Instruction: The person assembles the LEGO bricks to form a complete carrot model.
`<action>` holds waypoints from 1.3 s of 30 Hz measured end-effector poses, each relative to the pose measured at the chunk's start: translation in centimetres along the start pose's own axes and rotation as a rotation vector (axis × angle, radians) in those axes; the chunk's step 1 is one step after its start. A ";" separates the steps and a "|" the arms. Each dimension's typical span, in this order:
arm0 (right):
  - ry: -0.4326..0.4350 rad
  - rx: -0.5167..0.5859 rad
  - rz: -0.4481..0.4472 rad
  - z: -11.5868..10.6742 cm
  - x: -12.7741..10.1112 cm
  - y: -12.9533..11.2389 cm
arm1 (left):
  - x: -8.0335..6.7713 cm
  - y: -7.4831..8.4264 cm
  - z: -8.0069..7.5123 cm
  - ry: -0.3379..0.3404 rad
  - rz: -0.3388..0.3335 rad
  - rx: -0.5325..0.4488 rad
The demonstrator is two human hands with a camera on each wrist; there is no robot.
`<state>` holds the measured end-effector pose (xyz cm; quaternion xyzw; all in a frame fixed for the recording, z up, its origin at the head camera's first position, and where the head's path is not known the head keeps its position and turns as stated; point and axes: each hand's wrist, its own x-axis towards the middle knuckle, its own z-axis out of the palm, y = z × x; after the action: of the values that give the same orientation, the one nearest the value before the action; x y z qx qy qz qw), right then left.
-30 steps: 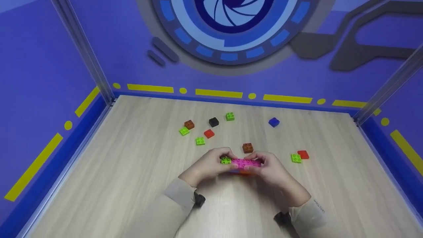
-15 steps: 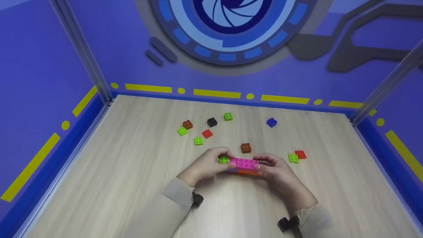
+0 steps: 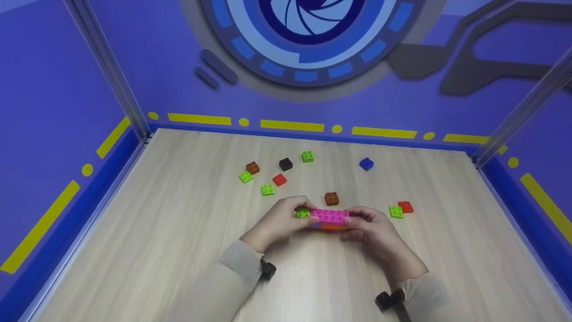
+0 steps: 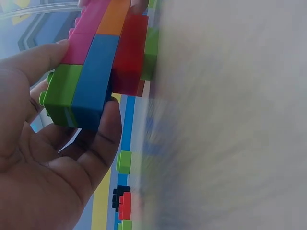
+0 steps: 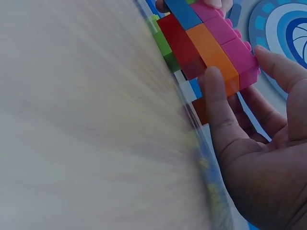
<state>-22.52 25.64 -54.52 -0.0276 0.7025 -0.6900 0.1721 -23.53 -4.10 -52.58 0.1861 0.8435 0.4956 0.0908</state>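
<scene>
Around the brick stack (image 3: 329,220) we see loose pieces on the bench (image 3: 178,232): a brown brick (image 3: 331,198) just behind it, a green brick (image 3: 396,211) and red plate (image 3: 405,206) beside. Our left hand (image 3: 281,222) and right hand (image 3: 373,228) each grip one end of the stack.

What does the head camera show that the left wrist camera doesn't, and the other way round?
Only the head view shows the right hand, the blue brick and the whole table. Only the left wrist view shows the stack's layers: a blue block under the pink, a red block below. Both show the left hand gripping the brick stack at its green end.
</scene>
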 end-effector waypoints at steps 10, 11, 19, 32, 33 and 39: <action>0.108 -0.078 0.043 0.7 0.1 -0.3 | 0.1 -0.1 0.2 0.044 0.023 0.043; 0.107 -0.083 0.045 0.7 0.1 -0.3 | 0.1 -0.1 0.2 0.044 0.024 0.044; 0.117 -0.116 0.044 0.5 0.2 -0.3 | 0.3 -0.5 -0.9 0.021 0.001 -0.061; 0.124 -0.101 0.026 0.5 0.0 -0.1 | 2.9 -5.0 -8.7 0.471 -0.258 -0.250; 0.128 -0.098 0.026 0.5 0.0 0.0 | 3.1 -5.4 -9.2 0.488 -0.285 -0.243; 0.123 -0.106 0.031 0.6 0.1 0.0 | 4.3 -6.9 -11.2 0.510 -0.376 -0.215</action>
<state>-22.45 25.05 -54.49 0.0166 0.7478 -0.6494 0.1373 -32.78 -14.35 -52.94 -0.1133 0.8015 0.5870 -0.0143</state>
